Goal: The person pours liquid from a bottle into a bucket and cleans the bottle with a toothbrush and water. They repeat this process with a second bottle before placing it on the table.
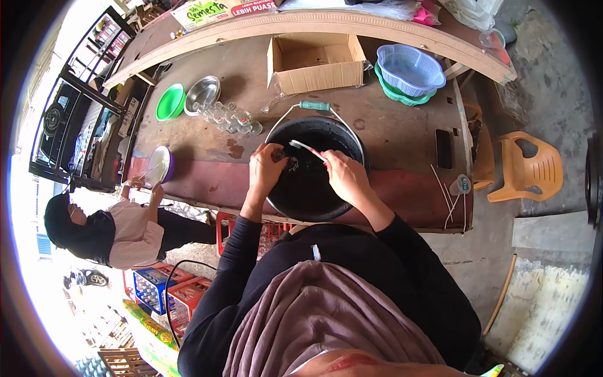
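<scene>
A black bucket (316, 204) with a wire handle and green grip (315, 105) stands on the table in front of me. Over its left side, my left hand (267, 168) is closed on a small clear glass item (291, 164), partly covered by my fingers. My right hand (347, 179), over the bucket's right side, pinches a toothbrush (306, 148) with a pale head and reddish handle. The brush head points left, a little beyond the glass item. Several clear glass pieces (229, 119) stand grouped on the table beyond the bucket, to the left.
A cardboard box (317, 80), a blue basket (411, 68), a steel bowl (202, 94) and a green bowl (170, 102) sit farther back. At right lie a phone (444, 149) and thin sticks (449, 200). A person (135, 232) at left handles a purple-rimmed bowl (161, 166).
</scene>
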{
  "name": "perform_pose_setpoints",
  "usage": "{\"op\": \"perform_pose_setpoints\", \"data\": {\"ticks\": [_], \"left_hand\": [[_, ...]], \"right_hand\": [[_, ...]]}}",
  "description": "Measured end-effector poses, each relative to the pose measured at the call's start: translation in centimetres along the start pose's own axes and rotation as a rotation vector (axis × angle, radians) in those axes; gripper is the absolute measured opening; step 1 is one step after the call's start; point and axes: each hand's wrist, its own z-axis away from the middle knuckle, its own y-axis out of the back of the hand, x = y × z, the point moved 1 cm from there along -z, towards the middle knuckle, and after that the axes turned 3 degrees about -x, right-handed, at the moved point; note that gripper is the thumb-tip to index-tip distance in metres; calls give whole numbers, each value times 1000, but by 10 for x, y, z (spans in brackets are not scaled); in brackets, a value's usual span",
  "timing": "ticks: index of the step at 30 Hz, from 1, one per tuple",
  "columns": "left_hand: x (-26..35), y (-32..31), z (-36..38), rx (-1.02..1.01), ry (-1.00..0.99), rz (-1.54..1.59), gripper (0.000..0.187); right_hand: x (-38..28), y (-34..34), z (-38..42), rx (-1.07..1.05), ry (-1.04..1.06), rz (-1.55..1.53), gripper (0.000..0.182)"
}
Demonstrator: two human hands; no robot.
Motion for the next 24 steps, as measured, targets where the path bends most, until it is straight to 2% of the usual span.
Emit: {"op": "perform_pose_setpoints", "data": {"ticks": [4,7,8,10,11,13,14,19,21,24], "left_hand": [[-4,-16,-4,13,10,74,32],[-4,-27,-4,-55,55,156,33],[-4,-31,-3,-74,15,161,33],[-3,-39,-1,-96,-51,165,33],[-2,-43,-1,-97,-53,168,33],[1,-48,0,-118,-90,190,32],[2,-49,0,-143,-96,148,36],[4,-52,-2,-147,-170,150,36],[3,-50,-2,-144,-182,145,37],[4,-48,-3,-165,-222,164,38]], "right_hand": [[8,6,7,-139,-23,119,12],[0,28,4,-30,-39,130,15],[-3,35,4,-35,-37,132,15],[-9,47,2,58,97,262,12],[-11,53,1,58,96,265,12],[-14,61,-3,12,174,381,10],[-14,62,-5,12,175,383,10],[-21,59,-22,-55,266,388,12],[-24,59,-35,-103,239,376,15],[-21,56,-50,-148,350,424,10]]}}
